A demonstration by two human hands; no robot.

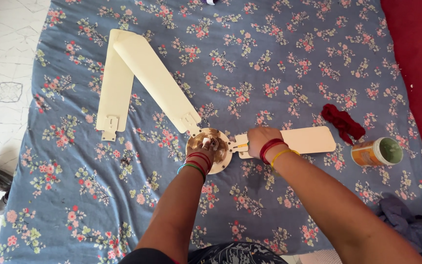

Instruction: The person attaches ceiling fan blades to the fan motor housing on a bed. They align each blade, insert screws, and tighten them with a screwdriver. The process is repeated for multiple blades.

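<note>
- A round, gold-brown metal ceiling-fan motor hub [210, 149] lies just below the middle of the frame on a blue bedsheet with pink flower print [279, 63].
- The left hand [207, 148] rests on top of the hub at its centre; its fingers curl down over the middle part, but I cannot tell whether they pinch anything.
- The right hand [261, 140] is closed around the root of a cream fan blade [308, 140], right beside the hub's right edge, with the fingers wrapped over it.
- That held blade has its long axis nearly level, with its free end pointing to the right of the frame.
- A second cream blade [155, 78] meets the hub at its upper left edge; its long axis runs diagonally, tip pointing to the upper left.
- A third cream blade [115, 88] lies loose, well apart from the hub, almost upright in the frame, its top end tucked under the second blade's tip.
- A crumpled dark red cloth [343, 122] lies just above the right blade's tip.
- An orange can with a pale green open mouth [377, 152] lies on its side at the right, mouth facing right.
</note>
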